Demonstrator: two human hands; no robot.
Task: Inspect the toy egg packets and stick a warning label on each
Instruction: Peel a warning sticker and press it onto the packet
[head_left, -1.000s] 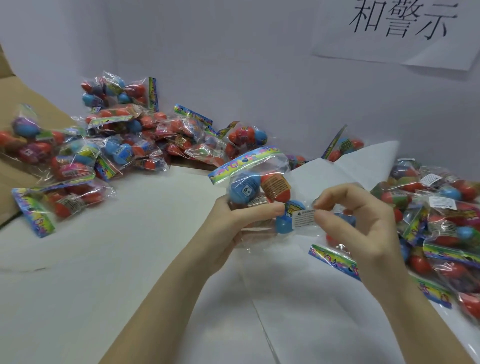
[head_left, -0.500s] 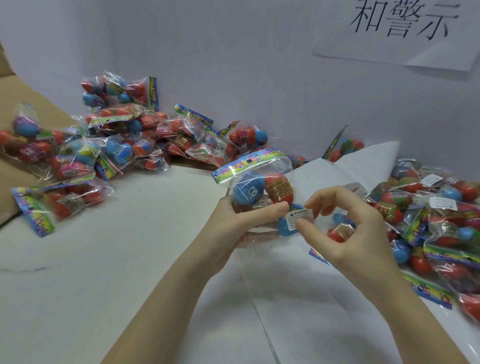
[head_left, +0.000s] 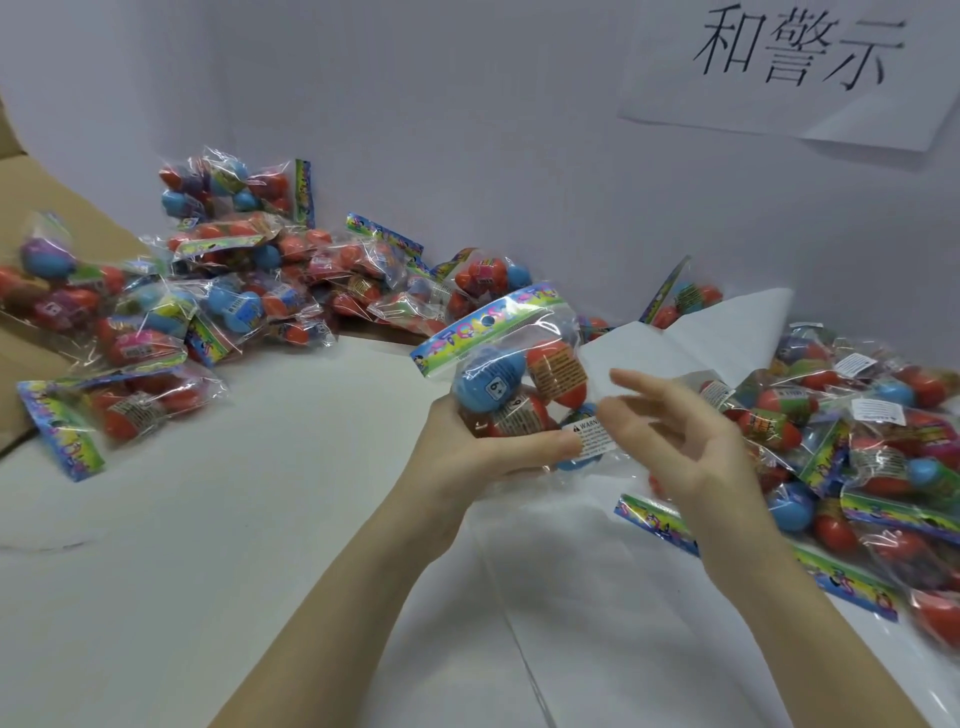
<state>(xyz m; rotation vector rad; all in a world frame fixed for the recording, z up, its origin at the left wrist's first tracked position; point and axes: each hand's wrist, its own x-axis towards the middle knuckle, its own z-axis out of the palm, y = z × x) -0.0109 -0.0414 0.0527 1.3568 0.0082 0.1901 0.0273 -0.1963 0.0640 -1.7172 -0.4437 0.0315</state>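
Above the white table (head_left: 218, 545), the left hand (head_left: 467, 457) grips a toy egg packet (head_left: 524, 384), thumb beside its white warning label (head_left: 592, 437); the right hand (head_left: 691, 447) hovers alongside, fingers loose, holding nothing

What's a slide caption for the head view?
Left hand holds a toy egg packet bearing a warning label; open right hand beside it.

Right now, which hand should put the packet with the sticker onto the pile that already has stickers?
Probably the left hand: it already grips the clear plastic toy egg packet bearing the white warning label. The right hand is open, though nearer the labelled pile.
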